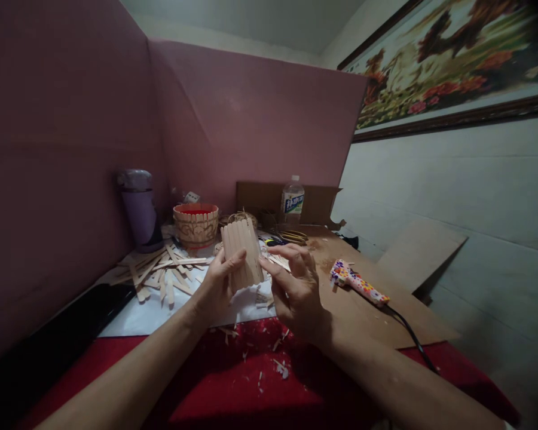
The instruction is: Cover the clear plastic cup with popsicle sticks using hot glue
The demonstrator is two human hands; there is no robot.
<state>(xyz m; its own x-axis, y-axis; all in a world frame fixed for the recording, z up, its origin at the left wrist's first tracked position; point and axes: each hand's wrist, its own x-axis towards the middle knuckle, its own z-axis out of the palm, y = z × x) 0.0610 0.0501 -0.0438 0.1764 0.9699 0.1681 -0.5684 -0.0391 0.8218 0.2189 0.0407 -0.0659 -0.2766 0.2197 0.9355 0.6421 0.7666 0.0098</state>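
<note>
My left hand (219, 280) grips an upright panel of wooden sticks (242, 254) glued side by side, thumb across its front. My right hand (296, 286) is closed beside the panel's right edge, pinching a single thin wooden stick (278, 261) against it. Both hands hover just above the table. Behind them stands a round wooden-stick pot with a red inside (196, 223). A loose heap of wooden sticks (161, 272) lies to the left on white paper (161, 313).
A patterned glue gun (358, 282) with a black cord lies on brown cardboard (376, 316) to the right. A purple flask (140, 206), a water bottle (292, 200), scissors (291, 237) and twine sit at the back. Pink board walls the left and back. Red cloth (251, 382) with wood scraps lies near me.
</note>
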